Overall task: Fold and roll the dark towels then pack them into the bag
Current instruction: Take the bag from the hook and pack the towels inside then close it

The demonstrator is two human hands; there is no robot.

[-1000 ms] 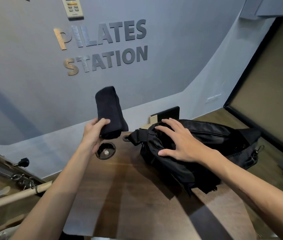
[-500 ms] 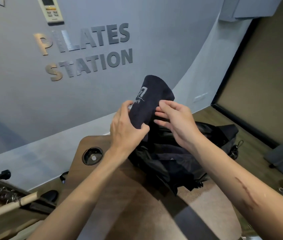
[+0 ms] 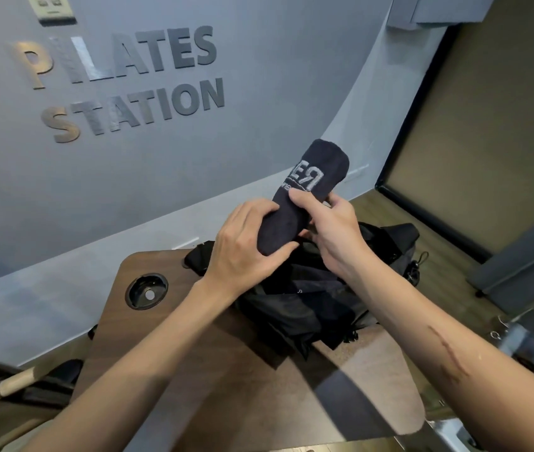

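A rolled dark towel (image 3: pixel 316 179) with pale lettering stands tilted above the black bag (image 3: pixel 311 305), which lies on the brown table (image 3: pixel 213 380). My left hand (image 3: pixel 243 252) grips the roll's lower end from the left. From the right, my right hand (image 3: pixel 331 230) holds the roll, thumb laid across its front. The roll's lower end sits just over the bag's top; the bag's opening is hidden behind my hands.
A round black cable hole (image 3: pixel 146 291) sits in the table's left rear corner. A grey wall with raised letters (image 3: pixel 122 79) rises behind. Wooden bar and metal gear (image 3: pixel 4 386) lie at lower left. Floor and a dark panel (image 3: pixel 487 125) are to the right.
My left hand carried the roll from the left over to the bag. My right hand left the bag's top and took hold of the roll. The view shifted slightly left.
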